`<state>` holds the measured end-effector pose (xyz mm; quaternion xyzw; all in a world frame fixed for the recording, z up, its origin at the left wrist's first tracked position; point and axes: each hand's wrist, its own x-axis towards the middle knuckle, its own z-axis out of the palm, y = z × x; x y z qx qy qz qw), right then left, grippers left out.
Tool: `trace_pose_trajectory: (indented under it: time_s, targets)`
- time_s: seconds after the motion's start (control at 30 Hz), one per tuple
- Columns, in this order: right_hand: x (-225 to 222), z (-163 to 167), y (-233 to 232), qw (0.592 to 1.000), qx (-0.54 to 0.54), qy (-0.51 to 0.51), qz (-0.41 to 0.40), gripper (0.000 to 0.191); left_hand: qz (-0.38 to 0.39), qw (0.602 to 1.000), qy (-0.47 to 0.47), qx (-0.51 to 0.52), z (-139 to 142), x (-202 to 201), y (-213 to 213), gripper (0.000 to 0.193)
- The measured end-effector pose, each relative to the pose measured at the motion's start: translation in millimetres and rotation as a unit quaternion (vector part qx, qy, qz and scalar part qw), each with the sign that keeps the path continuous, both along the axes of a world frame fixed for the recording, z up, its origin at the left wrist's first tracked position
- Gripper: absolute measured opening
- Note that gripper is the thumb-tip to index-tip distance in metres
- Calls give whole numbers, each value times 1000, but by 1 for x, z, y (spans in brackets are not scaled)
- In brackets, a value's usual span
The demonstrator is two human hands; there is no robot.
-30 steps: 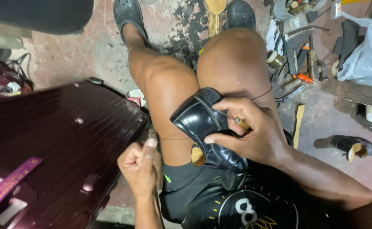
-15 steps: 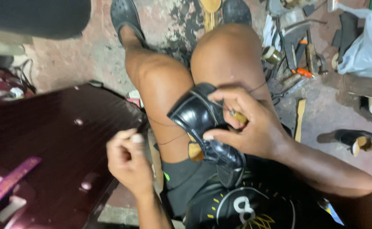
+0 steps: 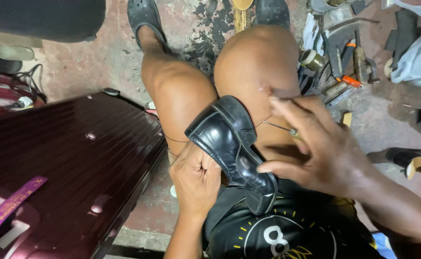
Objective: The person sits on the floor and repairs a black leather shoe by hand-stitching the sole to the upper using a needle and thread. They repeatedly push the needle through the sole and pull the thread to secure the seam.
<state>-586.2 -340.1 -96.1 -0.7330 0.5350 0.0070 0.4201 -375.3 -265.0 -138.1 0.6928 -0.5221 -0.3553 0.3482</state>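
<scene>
A small shoe-repair workshop at floor level: a stained concrete floor point(image 3: 100, 52), hand tools point(image 3: 345, 52) heaped in a scatter, a spare shoe point(image 3: 412, 160) lying loose, and a black shoe point(image 3: 227, 139) being stitched on someone's lap.

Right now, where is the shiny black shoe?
In the head view, the black shoe lies in the middle, resting across the person's lap between the knees, with the left hand touching its side and the right hand just beside it.
</scene>
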Motion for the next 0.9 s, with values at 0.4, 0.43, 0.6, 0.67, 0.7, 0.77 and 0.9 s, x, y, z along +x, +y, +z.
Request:
trace_pose_trajectory:
  time_s: [0.4,0.43,0.6,0.67,0.7,0.77,0.9]
  targets:
    - [9,-25,1,960,-235,-148,32,70,101,985,75,-117,-32,-6,22,38]
    - [9,-26,3,962,-225,-154,30,69,105,983,103,-108,-33,-4,25,39]
    - [-2,-40,11,987,-109,-112,-29,51,28,984,174,-18,-20,8,23,10]
    - [-14,-42,11,993,-81,-85,-15,34,-15,995,95,-24,-11,8,16,20]
    - [-20,-44,8,992,-89,-93,6,23,-37,996,74,-42,-7,8,12,23]
    - [-28,-45,4,988,-78,-133,8,14,-53,996,38,-57,-1,5,3,24]
    - [-31,-36,-2,932,-8,-353,-75,12,0,999,14,-31,2,-4,-8,23]
